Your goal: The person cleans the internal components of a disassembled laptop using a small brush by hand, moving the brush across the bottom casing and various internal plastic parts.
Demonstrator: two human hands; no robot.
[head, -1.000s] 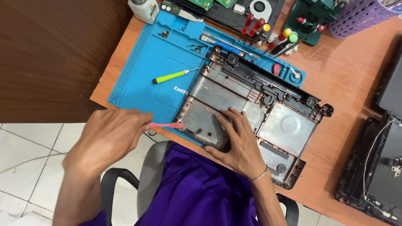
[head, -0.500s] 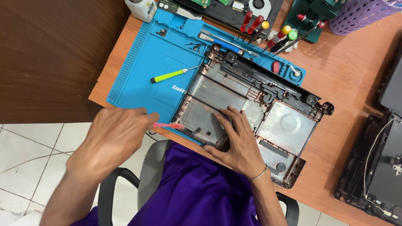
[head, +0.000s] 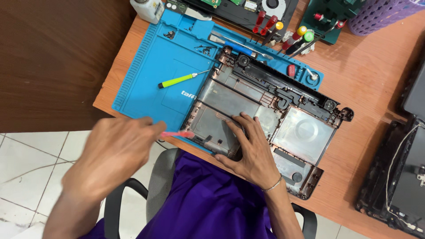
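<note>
Laptop base shell [head: 265, 119] lay open on the blue mat [head: 150, 84] — at the desk's [head: 376, 88] near edge.
Right hand [head: 250, 152] pressed flat, fingers spread, on its near-left corner; left hand [head: 113, 152] gripped a pink pry tool [head: 177, 134] — tip touching that corner.

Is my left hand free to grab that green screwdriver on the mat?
Probably not at once: the left hand holds a pink tool. The path across the blue mat to the green screwdriver looks unobstructed.
</note>
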